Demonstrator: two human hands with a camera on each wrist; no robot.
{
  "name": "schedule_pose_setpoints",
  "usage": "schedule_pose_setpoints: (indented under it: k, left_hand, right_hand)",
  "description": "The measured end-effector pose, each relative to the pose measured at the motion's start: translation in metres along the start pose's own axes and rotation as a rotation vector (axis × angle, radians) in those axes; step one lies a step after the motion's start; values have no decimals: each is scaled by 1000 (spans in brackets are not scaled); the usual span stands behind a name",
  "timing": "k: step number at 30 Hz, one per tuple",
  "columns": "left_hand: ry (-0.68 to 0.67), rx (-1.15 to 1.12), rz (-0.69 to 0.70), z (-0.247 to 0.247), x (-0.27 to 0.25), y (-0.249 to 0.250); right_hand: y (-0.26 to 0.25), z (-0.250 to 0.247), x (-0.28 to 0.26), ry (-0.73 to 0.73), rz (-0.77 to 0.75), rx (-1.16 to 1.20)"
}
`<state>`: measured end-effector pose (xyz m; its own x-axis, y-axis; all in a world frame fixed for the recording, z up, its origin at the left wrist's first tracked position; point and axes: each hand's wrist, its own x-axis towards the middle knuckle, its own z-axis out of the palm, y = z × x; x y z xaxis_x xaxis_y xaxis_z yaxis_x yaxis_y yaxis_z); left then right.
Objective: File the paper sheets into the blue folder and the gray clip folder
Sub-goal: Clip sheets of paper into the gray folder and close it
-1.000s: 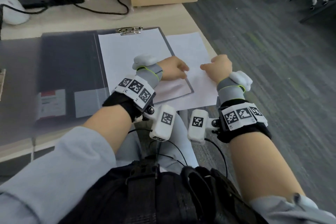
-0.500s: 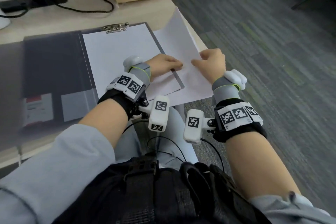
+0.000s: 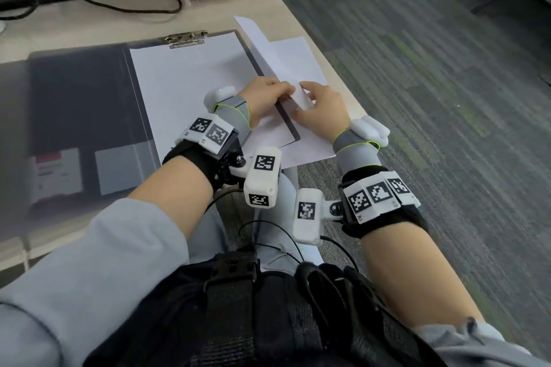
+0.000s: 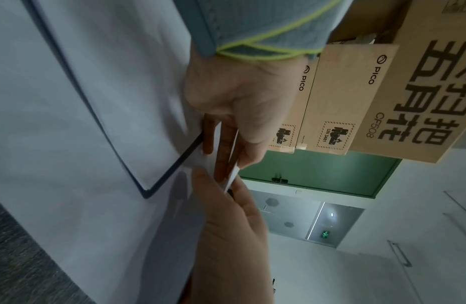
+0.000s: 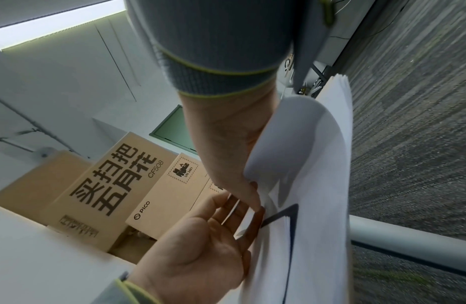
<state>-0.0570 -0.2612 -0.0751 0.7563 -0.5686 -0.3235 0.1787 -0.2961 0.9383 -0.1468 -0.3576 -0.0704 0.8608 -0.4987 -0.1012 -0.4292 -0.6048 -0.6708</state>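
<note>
Left grip [image 3: 264, 98] — right grip [image 3: 323, 104], fingertips meeting, both pinching

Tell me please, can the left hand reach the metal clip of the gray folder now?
Probably not at once: the left hand pinches a lifted sheet together with the right hand. The path to the clip itself looks free.

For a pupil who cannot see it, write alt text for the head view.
Both hands, left hand and right hand, pinch a loose white paper sheet, lifting it beside the open gray clip folder, on a pale wooden desk.
</note>
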Motion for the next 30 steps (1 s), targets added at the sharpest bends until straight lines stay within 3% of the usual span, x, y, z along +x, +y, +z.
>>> schedule_pose_setpoints:
  k: [5, 8, 10, 12, 15, 19, 25, 30]
  left_hand:
    - [-64, 20, 122, -2, -12, 13]
    - [-123, 44, 243, -6, -22, 25]
    - [-69, 50, 261, -14, -23, 28]
    - [67, 1, 236, -30, -21, 26]
    - [258, -92, 153, -62, -19, 9]
    - [276, -204, 71, -95, -28, 0]
    - [341, -195, 196, -128, -41, 20]
    - [509, -191, 391, -161, -60, 28]
  right_hand:
    - [-5, 4, 2, 14, 18, -91]
    - [-12, -10, 1, 143, 101, -87]
    - [-19, -19, -1, 250, 128, -59]
    - [-28, -27, -3, 376, 137, -7]
    - [-38, -30, -4, 595, 11, 133]
    - [-55, -29, 0, 793, -223, 303]
    - [-94, -19, 3, 831, -463, 454]
    - [-133, 6, 1, 592, -486, 700]
